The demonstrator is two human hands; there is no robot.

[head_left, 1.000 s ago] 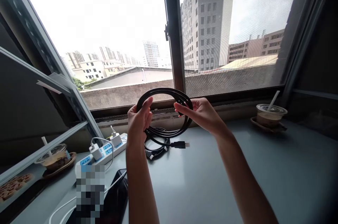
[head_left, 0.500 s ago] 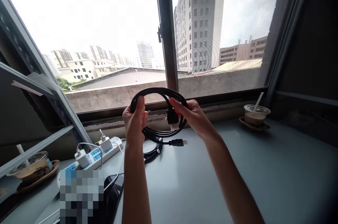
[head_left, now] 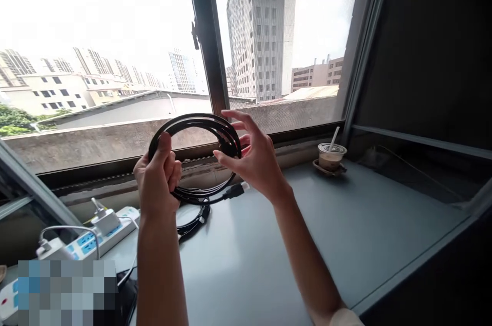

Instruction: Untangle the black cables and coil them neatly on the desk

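Note:
A coiled black cable (head_left: 200,117) hangs upright above the desk. My left hand (head_left: 157,169) is closed round the coil's left side, with the thumb pressed along the front. My right hand (head_left: 249,149) is at the coil's right side, its thumb and fingers spread apart around the loops. Whether any finger touches the cable there, I cannot tell. One black plug (head_left: 234,191) with a pale tip sticks out at the bottom right of the coil. Another dark connector (head_left: 227,147) sits inside the loop near my right thumb, partly hidden.
A second black cable (head_left: 194,224) lies coiled on the grey desk (head_left: 246,264), behind my left forearm. To the left is a white power strip (head_left: 123,226) with chargers plugged in. A lidded drink cup (head_left: 330,157) stands at the back right, below the window.
My right hand has loosened from a pinch on the connector and the coil, and its fingers have spread. The view has swung right. My left hand keeps its hold.

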